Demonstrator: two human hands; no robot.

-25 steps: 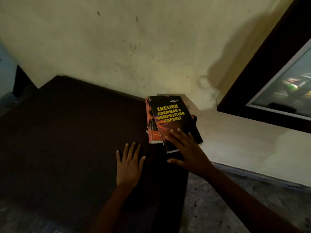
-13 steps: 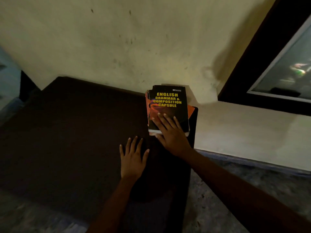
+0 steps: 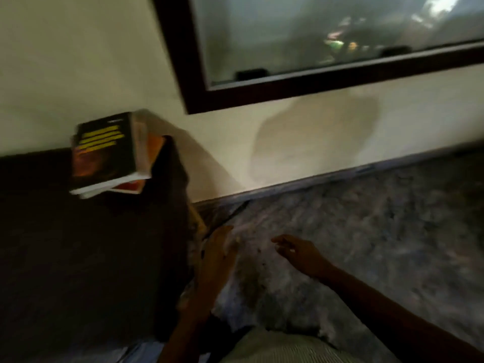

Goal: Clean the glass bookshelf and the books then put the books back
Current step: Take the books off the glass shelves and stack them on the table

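A small stack of books lies on the dark mattress (image 3: 78, 258) against the wall. Its top book is black with yellow lettering (image 3: 107, 150), and an orange book (image 3: 131, 186) shows beneath it. The frame is blurred by motion. My left hand (image 3: 216, 254) hovers over the mattress's right edge with its fingers relaxed, holding nothing. My right hand (image 3: 301, 254) is over the grey floor, fingers loosely spread and empty. Both hands are well below and to the right of the books. The glass bookshelf (image 3: 327, 35), with its dark frame, is set in the wall at the upper right.
The mottled grey floor (image 3: 379, 231) stretches right of the mattress up to the cream wall (image 3: 301, 142). My light striped clothing (image 3: 282, 347) shows at the bottom edge. Blurred items sit behind the shelf's glass.
My right hand has come off the black book and both hands have moved right, off the mattress towards the floor. The view has swung right, bringing the glass shelf into sight.
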